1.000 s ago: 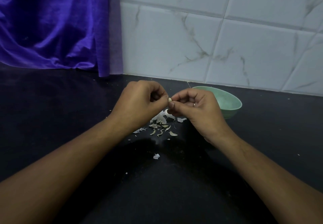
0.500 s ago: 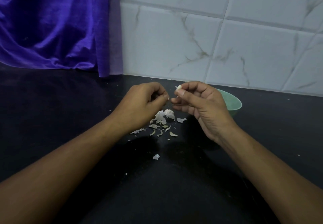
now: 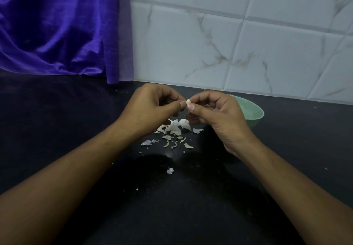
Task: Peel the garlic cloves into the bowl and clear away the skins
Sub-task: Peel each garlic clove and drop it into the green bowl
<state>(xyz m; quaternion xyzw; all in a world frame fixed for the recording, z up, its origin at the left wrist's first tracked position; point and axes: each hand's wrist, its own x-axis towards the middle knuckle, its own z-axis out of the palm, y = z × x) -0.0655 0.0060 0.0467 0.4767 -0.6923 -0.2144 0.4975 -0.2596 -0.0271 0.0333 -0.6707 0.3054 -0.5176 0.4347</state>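
Mid-peel. Pinching one garlic clove [image 3: 188, 101] between left hand [image 3: 152, 109] and right hand [image 3: 215, 114]. Yet to clear skins [image 3: 172, 128] from counter [image 3: 76, 130]; cannot see into bowl [image 3: 256, 118].

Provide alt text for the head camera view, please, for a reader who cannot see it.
The left hand and right hand pinch a small garlic clove between them above scattered skins on a black counter. A green bowl sits behind the right hand, before a white tiled wall with purple cloth at left.
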